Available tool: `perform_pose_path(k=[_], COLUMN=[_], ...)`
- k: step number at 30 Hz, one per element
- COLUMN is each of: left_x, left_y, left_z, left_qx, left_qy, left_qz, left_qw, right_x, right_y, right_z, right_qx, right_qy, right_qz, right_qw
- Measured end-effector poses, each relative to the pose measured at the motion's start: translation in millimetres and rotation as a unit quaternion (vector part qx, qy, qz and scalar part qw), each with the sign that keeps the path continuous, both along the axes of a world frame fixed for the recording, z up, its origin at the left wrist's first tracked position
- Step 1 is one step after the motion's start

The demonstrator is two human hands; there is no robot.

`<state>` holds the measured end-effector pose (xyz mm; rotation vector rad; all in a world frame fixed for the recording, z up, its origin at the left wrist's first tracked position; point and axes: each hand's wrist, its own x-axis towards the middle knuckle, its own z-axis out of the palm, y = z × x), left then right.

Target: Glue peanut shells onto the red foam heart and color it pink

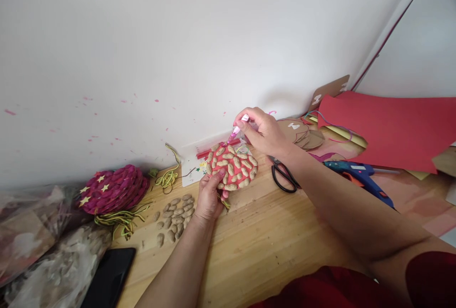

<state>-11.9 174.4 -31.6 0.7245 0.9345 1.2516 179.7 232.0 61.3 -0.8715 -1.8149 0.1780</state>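
My left hand [211, 190] grips the lower left edge of a round red disc [233, 169] covered with peanuts in their shells, its thumb on top. The disc is held tilted above the wooden table. At its upper edge my right hand [261, 130] pinches a slim pink-and-white paint marker [236, 130], pointing down. The tip meets, or is very near, a peanut at the rim that looks pink; I cannot tell if they touch. Loose unpainted peanuts [178, 215] lie left of my left forearm.
A stack of magenta peanut discs [114, 188] with gold stars sits left, near plastic bags [53, 260] and a black phone [110, 277]. Scissors [284, 176], a blue glue gun [370, 182], cardboard circles [299, 132] and red sheets [395, 127] lie right. A white wall stands behind.
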Motion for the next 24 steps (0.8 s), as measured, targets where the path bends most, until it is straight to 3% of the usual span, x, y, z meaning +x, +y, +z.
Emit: perform_pose_path(k=[4,10,24], left_x=[-0.2,-0.2,-0.9], left_y=[-0.4,-1.1,-0.4], left_z=[0.9,0.7,-0.3], left_qx=[0.005,0.007,0.004], left_qy=[0.000,0.000,0.005], left_qz=[0.001,-0.002,0.003], left_qw=[1.000,1.000,1.000], right_x=[-1.0,-0.5,-1.3], right_y=[1.8,2.1,4.4], right_z=[-3.4,-4.2,-6.7], right_qx=[-0.032,-0.009,-0.051], right_qy=[0.025,0.014,0.039], right_qz=[0.017,-0.002,0.014], right_qw=[0.999,1.000,0.998])
